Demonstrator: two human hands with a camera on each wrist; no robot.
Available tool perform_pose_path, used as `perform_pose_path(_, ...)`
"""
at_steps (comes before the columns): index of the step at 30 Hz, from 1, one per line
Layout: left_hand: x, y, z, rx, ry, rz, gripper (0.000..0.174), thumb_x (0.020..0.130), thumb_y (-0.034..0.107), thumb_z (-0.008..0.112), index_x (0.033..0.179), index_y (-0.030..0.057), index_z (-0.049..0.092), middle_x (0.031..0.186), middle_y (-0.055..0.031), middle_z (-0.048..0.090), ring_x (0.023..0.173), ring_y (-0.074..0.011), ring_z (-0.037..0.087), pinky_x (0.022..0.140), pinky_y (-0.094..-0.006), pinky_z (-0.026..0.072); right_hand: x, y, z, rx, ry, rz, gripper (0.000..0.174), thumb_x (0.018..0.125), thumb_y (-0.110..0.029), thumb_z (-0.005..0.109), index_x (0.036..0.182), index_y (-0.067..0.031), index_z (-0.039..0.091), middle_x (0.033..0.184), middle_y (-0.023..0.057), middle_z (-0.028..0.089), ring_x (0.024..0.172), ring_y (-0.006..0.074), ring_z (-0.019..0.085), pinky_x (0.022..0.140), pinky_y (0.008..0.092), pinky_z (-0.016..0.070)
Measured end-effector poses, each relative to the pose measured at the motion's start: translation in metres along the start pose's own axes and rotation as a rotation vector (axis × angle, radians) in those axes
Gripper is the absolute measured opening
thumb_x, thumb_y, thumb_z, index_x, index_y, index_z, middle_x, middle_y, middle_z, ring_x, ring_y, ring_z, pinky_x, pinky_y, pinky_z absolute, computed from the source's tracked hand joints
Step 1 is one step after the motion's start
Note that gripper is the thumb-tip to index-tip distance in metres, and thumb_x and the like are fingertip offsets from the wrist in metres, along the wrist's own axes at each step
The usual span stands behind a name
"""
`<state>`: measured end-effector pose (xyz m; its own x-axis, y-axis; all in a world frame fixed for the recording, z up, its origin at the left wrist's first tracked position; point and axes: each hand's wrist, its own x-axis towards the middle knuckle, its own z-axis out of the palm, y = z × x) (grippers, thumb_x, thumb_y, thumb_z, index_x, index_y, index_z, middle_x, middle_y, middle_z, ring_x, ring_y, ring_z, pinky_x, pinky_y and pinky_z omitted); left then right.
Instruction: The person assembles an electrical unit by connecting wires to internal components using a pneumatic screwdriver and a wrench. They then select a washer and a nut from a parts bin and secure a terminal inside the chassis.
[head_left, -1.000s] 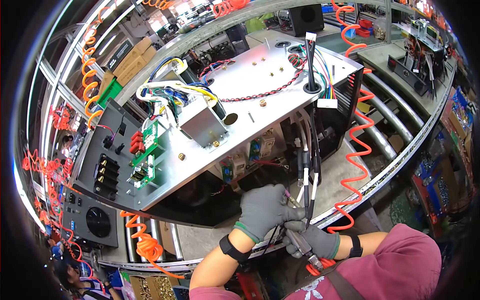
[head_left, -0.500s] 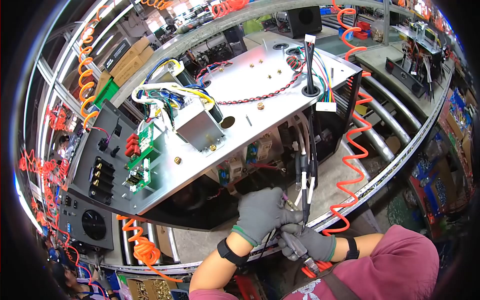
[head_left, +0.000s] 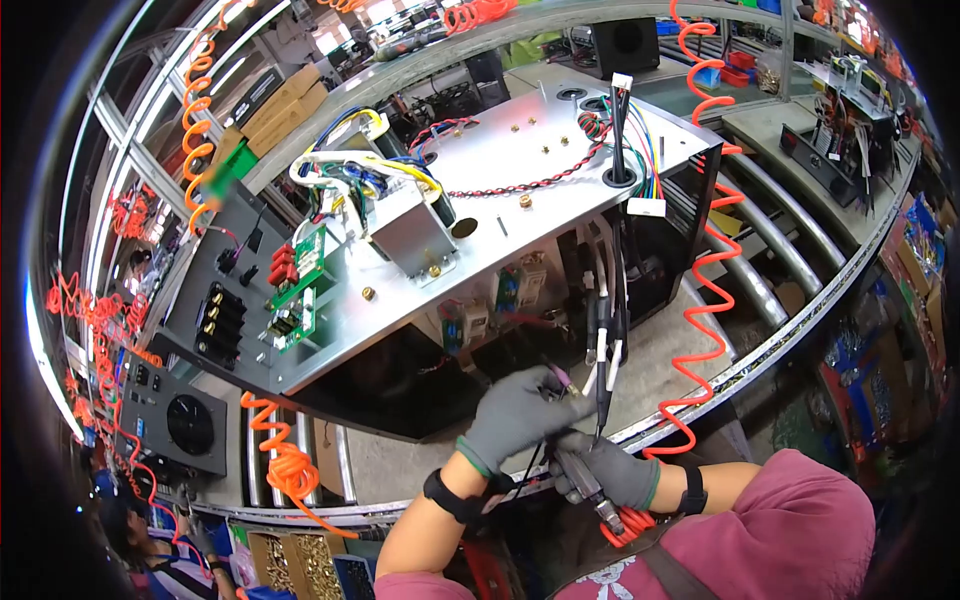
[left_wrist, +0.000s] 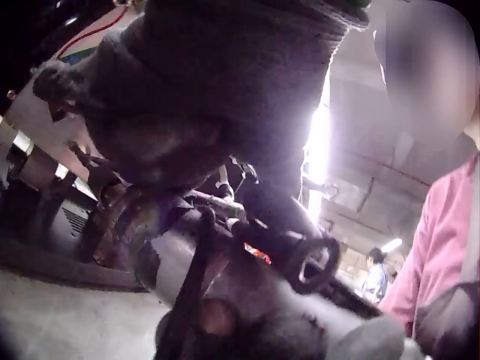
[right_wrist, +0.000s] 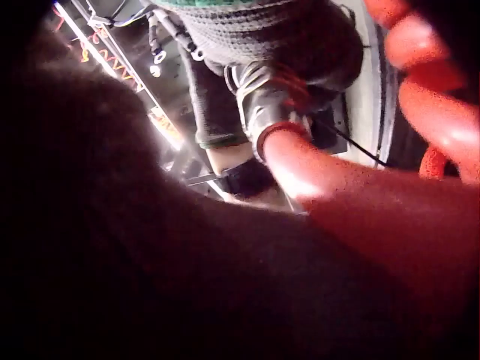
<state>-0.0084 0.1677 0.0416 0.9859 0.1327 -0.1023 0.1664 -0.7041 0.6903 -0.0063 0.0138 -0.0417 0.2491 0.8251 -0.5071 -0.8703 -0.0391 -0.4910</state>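
The left hand, in a grey glove, holds a thin piece with a pink part; its fingers curl and its thumb points toward black and white cables. Just below and right, the gloved right hand grips a metal air tool joined to a coiled orange hose. Both hands are in front of an open metal chassis with wires and green boards on top. In the right wrist view the hose runs from the tool's metal fitting; the left wrist view is dark and blurred.
The chassis rests on a roller conveyor with a metal edge rail. A coiled orange hose hangs right of it, another lies at left. A black fan unit stands at left, parts boxes below; another person is at lower left.
The head view has shifted slightly, so the chassis appears a little further right. The left thumb lies straighter, and the cable ends beside the hands have moved slightly left. Both hands keep their holds.
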Motion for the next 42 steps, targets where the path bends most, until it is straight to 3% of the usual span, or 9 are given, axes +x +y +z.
perform_pose_path(3,0.012,-0.016,0.002,-0.42,-0.136,-0.174,0.036,0.086,0.036,0.064,0.079,0.0009,0.068,0.068,0.0014,0.059,0.063,-0.0054,0.05,0.057,-0.0246,0.042,-0.002,-0.005,0.003,-0.079,0.015,-0.043,0.045,0.083,-0.051,0.061,0.091,-0.0071,0.054,0.074,0.0037,0.055,0.059,0.0135,0.058,0.049,0.0262,0.0495)
perform_pose_path(14,0.014,-0.012,0.008,-0.58,0.012,-0.403,0.033,0.081,0.034,0.063,0.08,0.0014,0.068,0.065,-0.0026,0.058,0.058,-0.01,0.049,0.054,-0.0283,0.0401,-0.012,0.013,0.015,-0.257,0.159,-0.221,0.06,0.085,-0.062,0.051,0.105,-0.0057,0.052,0.081,0.0058,0.056,0.065,0.0145,0.06,0.052,0.0266,0.0512)
perform_pose_path(18,0.011,-0.047,0.013,0.203,0.003,0.311,0.023,0.081,0.014,0.053,0.101,0.0179,0.063,0.07,-0.015,0.059,0.059,-0.0333,0.056,0.055,-0.0387,0.0451,-0.015,0.036,-0.006,-0.225,0.04,-0.039,0.067,0.084,-0.068,0.047,0.109,-0.0059,0.052,0.084,0.0061,0.056,0.066,0.0153,0.06,0.053,0.0289,0.0514)
perform_pose_path(20,-0.01,-0.023,0.002,-0.384,0.008,-0.365,0.011,0.081,0.019,0.058,0.081,0.0129,0.067,0.064,-0.0123,0.059,0.054,-0.0276,0.054,0.053,-0.0377,0.0428,-0.019,0.031,-0.015,-0.366,0.044,-0.01,0.068,0.083,-0.069,0.046,0.109,-0.0063,0.052,0.084,0.0062,0.056,0.064,0.0157,0.06,0.052,0.0282,0.0502)
perform_pose_path(22,-0.041,-0.023,-0.005,-0.552,0.106,-0.429,0.025,0.08,0.029,0.062,0.068,0.0075,0.066,0.055,-0.0096,0.054,0.051,-0.0196,0.05,0.053,-0.0351,0.0411,-0.022,0.023,-0.026,-0.378,0.081,0.013,0.064,0.084,-0.068,0.046,0.103,-0.0068,0.052,0.081,0.0052,0.055,0.061,0.0147,0.058,0.049,0.0275,0.0487)
perform_pose_path(24,-0.063,-0.081,0.02,0.216,0.526,0.236,0.034,0.079,0.036,0.065,0.068,0.0039,0.066,0.051,-0.0073,0.052,0.051,-0.0136,0.048,0.053,-0.0319,0.041,-0.031,0.01,-0.029,-0.435,0.141,-0.031,0.056,0.086,-0.063,0.048,0.096,-0.0082,0.052,0.072,0.0039,0.054,0.051,0.0138,0.055,0.045,0.0253,0.0471)
perform_pose_path(25,-0.101,-0.049,0.006,-0.329,0.424,-0.299,0.031,0.082,0.034,0.064,0.074,0.0042,0.067,0.055,-0.0083,0.057,0.055,-0.0137,0.054,0.056,-0.0306,0.0444,-0.039,0.003,-0.032,-0.524,0.164,-0.047,0.052,0.087,-0.06,0.05,0.094,-0.0078,0.052,0.07,0.0033,0.054,0.05,0.0134,0.054,0.045,0.0248,0.0456)
perform_pose_path(32,-0.29,-0.003,0.002,-0.409,1.091,-0.706,0.016,0.078,0.015,0.069,0.083,0.0004,0.07,0.06,-0.0023,0.063,0.055,-0.0064,0.057,0.053,-0.0215,0.0456,-0.054,-0.01,-0.093,-1.038,0.01,-0.178,0.04,0.089,-0.044,0.056,0.086,-0.0042,0.055,0.065,-0.0005,0.053,0.052,0.0075,0.048,0.046,0.0231,0.0368)
perform_pose_path(42,-0.342,-0.078,-0.056,0.407,0.912,-1.17,0.033,0.083,0.031,0.06,0.085,-0.0011,0.069,0.075,-0.0171,0.067,0.071,-0.0204,0.065,0.067,-0.034,0.0487,-0.067,-0.002,-0.081,-1.175,-0.016,-0.15,0.036,0.083,-0.035,0.065,0.094,-0.0011,0.061,0.077,0.0093,0.061,0.071,0.0132,0.054,0.067,0.0317,0.0462)
